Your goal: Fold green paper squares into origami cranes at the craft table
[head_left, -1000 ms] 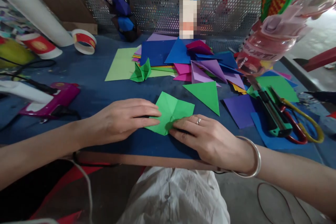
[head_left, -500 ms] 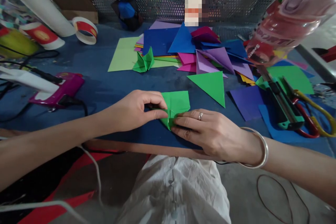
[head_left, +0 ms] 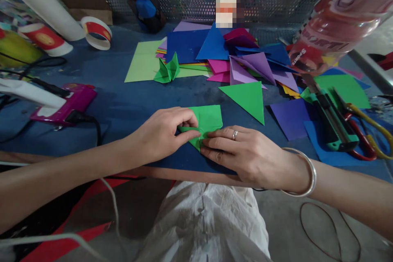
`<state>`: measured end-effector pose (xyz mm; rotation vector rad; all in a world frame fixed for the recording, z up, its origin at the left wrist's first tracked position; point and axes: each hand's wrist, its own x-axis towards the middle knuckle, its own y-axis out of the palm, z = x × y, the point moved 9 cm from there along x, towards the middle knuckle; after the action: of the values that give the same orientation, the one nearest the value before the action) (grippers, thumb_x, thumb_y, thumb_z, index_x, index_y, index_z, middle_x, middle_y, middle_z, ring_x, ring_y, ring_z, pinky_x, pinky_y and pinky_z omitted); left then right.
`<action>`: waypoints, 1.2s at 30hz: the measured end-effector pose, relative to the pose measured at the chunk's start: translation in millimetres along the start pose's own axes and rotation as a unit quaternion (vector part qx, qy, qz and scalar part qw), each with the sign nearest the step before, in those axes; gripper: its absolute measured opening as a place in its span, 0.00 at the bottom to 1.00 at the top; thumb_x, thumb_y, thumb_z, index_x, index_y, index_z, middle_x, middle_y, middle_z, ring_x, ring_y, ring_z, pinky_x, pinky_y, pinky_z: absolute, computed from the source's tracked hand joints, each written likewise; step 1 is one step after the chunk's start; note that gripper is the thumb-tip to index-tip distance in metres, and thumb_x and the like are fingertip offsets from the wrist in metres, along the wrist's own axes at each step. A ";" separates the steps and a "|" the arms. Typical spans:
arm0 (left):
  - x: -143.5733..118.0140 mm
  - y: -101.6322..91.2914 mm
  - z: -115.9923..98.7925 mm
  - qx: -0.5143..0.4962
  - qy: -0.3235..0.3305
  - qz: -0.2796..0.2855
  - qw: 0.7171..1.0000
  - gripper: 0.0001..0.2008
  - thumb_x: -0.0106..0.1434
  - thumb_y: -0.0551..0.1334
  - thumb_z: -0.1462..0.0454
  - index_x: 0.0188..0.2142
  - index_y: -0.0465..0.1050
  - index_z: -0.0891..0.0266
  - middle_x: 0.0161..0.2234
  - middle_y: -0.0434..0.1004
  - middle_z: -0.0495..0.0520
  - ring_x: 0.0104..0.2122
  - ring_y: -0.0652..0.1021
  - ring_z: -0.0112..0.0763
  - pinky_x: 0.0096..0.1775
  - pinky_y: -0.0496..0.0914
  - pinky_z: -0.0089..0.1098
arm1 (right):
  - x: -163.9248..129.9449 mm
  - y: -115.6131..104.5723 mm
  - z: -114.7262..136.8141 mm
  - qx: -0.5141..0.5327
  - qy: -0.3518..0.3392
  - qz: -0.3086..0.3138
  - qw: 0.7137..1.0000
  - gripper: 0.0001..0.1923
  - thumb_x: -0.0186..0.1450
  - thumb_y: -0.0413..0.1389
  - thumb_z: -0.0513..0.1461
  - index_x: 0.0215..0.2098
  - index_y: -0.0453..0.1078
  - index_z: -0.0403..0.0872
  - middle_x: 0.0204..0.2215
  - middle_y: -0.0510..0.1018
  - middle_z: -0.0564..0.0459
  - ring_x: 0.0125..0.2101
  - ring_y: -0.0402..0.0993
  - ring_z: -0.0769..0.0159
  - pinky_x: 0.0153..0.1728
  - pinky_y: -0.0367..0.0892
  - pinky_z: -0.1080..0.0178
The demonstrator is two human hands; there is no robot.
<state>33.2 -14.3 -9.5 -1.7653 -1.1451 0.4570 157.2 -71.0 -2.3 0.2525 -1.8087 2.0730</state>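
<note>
A folded piece of green origami paper [head_left: 209, 116] lies near the table's front edge, a creased point toward me. My left hand [head_left: 167, 131] is at its left side, with bent fingers and thumb closed on the paper's edge. From the right, my right hand [head_left: 245, 151] has its fingers pressed together on the lower right part, holding it against the table; a ring and a bangle show on this arm. Just beyond lies a green paper triangle [head_left: 250, 98]. Farther back, a small folded green paper piece [head_left: 167, 69] rests on a light green sheet [head_left: 138, 63].
Coloured papers [head_left: 187, 47] are heaped at the back. At right lie a box cutter [head_left: 336, 123] and scissors [head_left: 368, 131], with a pink bottle [head_left: 334, 28] behind. A purple power strip [head_left: 76, 100] with cables and red paper cups [head_left: 47, 39] stand at left.
My left hand's thumb and fingers have shifted slightly right along the green origami paper. My right hand stays nearly in place. The view has tilted a little.
</note>
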 end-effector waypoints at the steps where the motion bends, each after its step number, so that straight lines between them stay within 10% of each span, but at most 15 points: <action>1: -0.4 0.0 -0.7 0.002 0.003 -0.003 1.000 0.07 0.69 0.62 0.61 0.34 0.72 0.61 0.31 0.77 0.49 0.31 0.76 0.29 0.35 0.67 0.30 | 0.1 -0.4 0.2 0.000 0.000 -0.002 1.000 0.17 0.76 0.51 0.35 0.57 0.73 0.34 0.50 0.82 0.38 0.54 0.79 0.52 0.52 0.79 0.50; 36: -7.1 1.0 -1.9 -0.006 0.006 -0.065 0.998 0.10 0.66 0.66 0.68 0.30 0.67 0.60 0.28 0.73 0.46 0.29 0.72 0.30 0.35 0.64 0.32 | 1.6 -1.0 2.9 0.009 -0.019 -0.018 1.000 0.14 0.74 0.53 0.35 0.52 0.75 0.33 0.48 0.82 0.39 0.50 0.80 0.57 0.53 0.78 0.56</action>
<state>31.6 -21.4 -10.6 -1.6907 -1.2478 0.3625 155.8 -73.5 -0.3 0.3284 -1.7944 2.0740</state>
